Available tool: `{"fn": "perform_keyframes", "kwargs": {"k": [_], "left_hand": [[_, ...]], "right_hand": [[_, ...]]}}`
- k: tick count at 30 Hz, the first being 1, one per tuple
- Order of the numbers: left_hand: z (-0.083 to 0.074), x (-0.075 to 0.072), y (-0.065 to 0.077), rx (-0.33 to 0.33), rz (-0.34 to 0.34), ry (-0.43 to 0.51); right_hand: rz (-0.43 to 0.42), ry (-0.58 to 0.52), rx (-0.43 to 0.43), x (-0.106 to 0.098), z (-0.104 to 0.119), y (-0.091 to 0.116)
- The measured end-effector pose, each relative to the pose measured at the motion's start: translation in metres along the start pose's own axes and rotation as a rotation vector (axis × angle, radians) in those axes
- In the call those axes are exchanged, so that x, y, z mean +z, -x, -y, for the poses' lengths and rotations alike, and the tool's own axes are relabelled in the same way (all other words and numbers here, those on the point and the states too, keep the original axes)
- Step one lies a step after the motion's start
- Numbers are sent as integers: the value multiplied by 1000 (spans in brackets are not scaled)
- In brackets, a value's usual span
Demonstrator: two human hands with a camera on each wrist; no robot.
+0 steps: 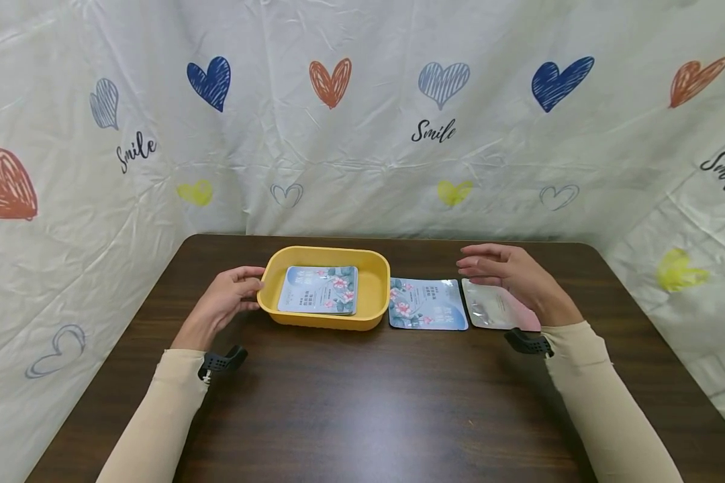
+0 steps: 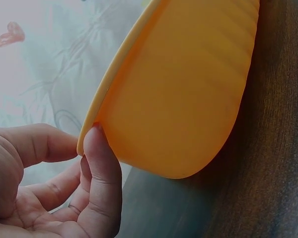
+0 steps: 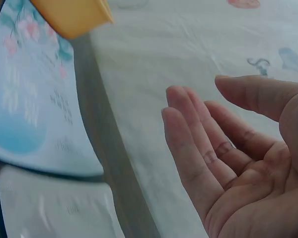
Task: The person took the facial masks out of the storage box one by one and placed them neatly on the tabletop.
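My left hand (image 1: 228, 297) is at the left end of a yellow plastic basket (image 1: 371, 285). In the left wrist view its thumb and a finger pinch the basket's rim (image 2: 109, 74). Inside the basket lies a flat blue sachet (image 1: 318, 290) printed with pink flowers. A similar blue floral sachet (image 1: 429, 305) lies on the table against the basket's right side. Beside that one is a white and pink sachet (image 1: 492, 305), partly hidden under my right hand (image 1: 513, 275). That hand hovers with fingers extended, thumb apart and nothing held, as the right wrist view shows.
A dark brown wooden table (image 1: 362, 396) carries everything. Behind it and at both sides hangs a white cloth (image 1: 362, 147) with printed hearts and "Smile" lettering. Each wrist wears a black band (image 1: 220, 362).
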State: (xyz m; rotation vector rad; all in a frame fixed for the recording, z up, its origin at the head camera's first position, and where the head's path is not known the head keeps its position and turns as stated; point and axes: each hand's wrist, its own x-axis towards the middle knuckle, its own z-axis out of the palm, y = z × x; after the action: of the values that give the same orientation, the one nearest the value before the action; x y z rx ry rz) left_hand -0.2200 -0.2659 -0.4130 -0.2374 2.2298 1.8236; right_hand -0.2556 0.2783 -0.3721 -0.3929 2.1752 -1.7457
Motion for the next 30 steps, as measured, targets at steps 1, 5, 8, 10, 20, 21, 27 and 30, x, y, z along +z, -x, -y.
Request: {"fn": "perform_keyframes", "kwargs": {"k": [1,5,8,10,20,21,27,30], "left_hand": [[0,0,0,0,1,2],[0,0,1,3,6,7],[0,0,1,4,4,8],[0,0,1,3,2,10],[1,0,1,4,2,20],[1,0,0,4,2,22],[2,0,-1,4,5,26],[1,0,-1,5,10,35]], "right_hand": [[11,-6,2,3,1,-3],[44,-13,8,16,6,-13],[61,-4,7,25,10,-20],[71,1,3,31,13,-23],[108,-39,-6,58,24,-43],[111,-45,-3,61,25,-45],[128,-70,7,76,31,-55],[142,-102,10,82,34,-59]]}}
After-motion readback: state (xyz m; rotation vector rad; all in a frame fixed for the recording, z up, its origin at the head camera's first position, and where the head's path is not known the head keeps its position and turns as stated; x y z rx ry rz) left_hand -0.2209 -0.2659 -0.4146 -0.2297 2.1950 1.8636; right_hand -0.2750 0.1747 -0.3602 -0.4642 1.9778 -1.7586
